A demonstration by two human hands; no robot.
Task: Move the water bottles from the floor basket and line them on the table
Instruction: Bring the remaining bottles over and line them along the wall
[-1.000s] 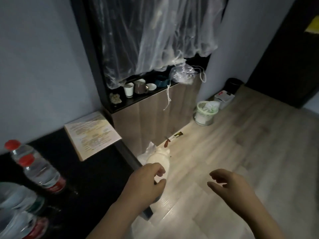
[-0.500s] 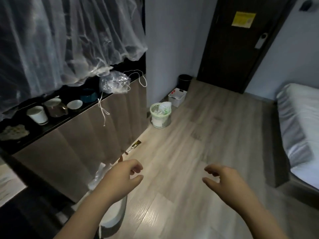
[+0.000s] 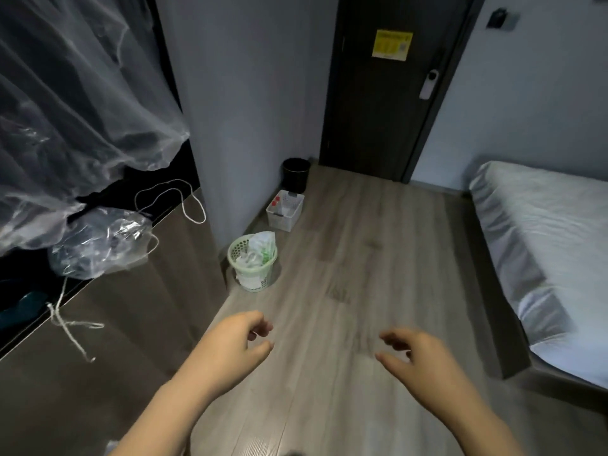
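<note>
A white rectangular floor basket (image 3: 285, 210) stands against the wall near the door, with red-capped water bottles (image 3: 275, 202) lying inside it. My left hand (image 3: 235, 340) hovers over the wooden floor in the lower middle, fingers loosely curled and holding nothing. Level with it to the right, my right hand (image 3: 418, 355) has its fingers apart and is empty too. Both hands are well short of the basket. The table is out of view.
A pale green wastebasket (image 3: 252, 263) stuffed with bags stands just before the white basket. A black bin (image 3: 295, 174) sits behind it by the dark door (image 3: 391, 93). A wooden cabinet (image 3: 115, 324) under plastic sheeting lines the left; a bed (image 3: 546, 251) fills the right.
My view has swung right, away from the black table with its bottles, toward the door and the floor basket. Both hands stay empty in front of me.
</note>
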